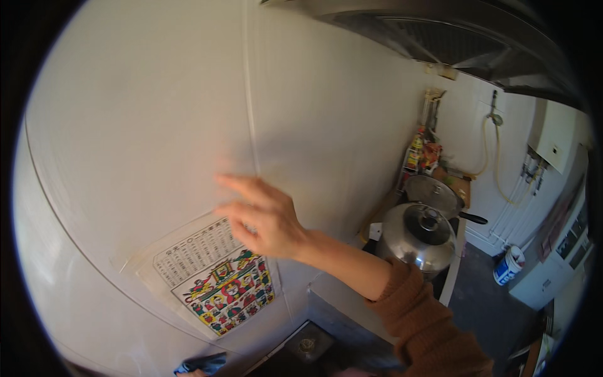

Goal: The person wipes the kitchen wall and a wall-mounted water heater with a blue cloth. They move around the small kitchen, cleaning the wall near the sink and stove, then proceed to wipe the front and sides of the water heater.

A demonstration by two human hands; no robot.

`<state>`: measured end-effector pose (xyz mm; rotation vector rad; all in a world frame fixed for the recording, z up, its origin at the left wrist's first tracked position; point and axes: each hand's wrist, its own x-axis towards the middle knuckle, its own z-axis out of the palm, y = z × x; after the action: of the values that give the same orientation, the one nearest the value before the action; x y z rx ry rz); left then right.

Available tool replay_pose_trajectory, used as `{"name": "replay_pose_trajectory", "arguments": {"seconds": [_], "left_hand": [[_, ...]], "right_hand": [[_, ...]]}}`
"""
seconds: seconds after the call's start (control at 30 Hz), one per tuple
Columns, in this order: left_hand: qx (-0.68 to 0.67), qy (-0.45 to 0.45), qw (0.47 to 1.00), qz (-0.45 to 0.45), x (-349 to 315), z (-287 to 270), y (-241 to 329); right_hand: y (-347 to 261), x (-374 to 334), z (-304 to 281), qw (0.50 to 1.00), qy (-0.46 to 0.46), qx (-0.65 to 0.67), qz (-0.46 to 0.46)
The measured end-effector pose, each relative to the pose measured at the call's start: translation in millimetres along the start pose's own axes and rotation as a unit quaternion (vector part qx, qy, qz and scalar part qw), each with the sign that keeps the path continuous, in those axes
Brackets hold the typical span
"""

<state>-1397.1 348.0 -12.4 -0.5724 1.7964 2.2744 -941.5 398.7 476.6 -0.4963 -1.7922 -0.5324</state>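
My right hand (267, 217) is raised before the white wall (157, 125), its fingers apart and partly bent, slightly smeared by motion. Nothing shows between them. Behind and below this hand, a paper sheet (217, 279) with a printed table above and a colourful picture of figures hangs on the wall; the hand and wrist cover its upper right corner. Down at the lower edge, a sliver of my left hand (192, 373) shows against a blue cloth (204, 363), which it appears to grip. Most of that hand is cut off.
A dark range hood (440, 38) overhangs the upper right. Below stand a domed steel pot (414, 242) and a lidded pan (433, 193) with a black handle. Bottles and packets (424, 154) fill a rack behind. A white-and-blue bucket (509, 267) is on the floor.
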Motion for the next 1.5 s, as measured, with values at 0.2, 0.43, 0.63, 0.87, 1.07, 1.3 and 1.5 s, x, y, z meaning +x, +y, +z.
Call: {"name": "replay_pose_trajectory", "arguments": {"seconds": [0.2, 0.43, 0.63, 0.87, 1.07, 1.3, 1.5], "left_hand": [[0.286, -0.264, 0.899, 0.201, -43, -76, -29], [0.163, -0.424, 0.890, -0.039, -233, -168, 19], [0.003, -0.661, 0.724, -0.197, -308, -239, -69], [0.086, -0.794, 0.599, -0.059, -562, -393, 18], [0.167, -0.888, 0.414, -0.114, -697, -515, 30], [0.161, -0.931, 0.304, -0.118, -765, -557, 7], [0.141, -0.943, 0.281, -0.104, -824, -569, -44]], "right_hand": [[-43, -47, -99, 0.976, -0.201, -0.032, -0.079], [-101, -122, -250, 0.955, -0.277, -0.087, 0.065], [-204, -273, -431, 0.847, -0.326, -0.141, 0.395], [-468, -483, -606, 0.586, 0.013, -0.145, 0.797], [-583, -548, -650, 0.439, 0.314, -0.167, 0.825], [-441, -471, -656, 0.545, 0.258, -0.095, 0.792], [-358, -473, -702, 0.538, 0.201, 0.026, 0.818]]}}
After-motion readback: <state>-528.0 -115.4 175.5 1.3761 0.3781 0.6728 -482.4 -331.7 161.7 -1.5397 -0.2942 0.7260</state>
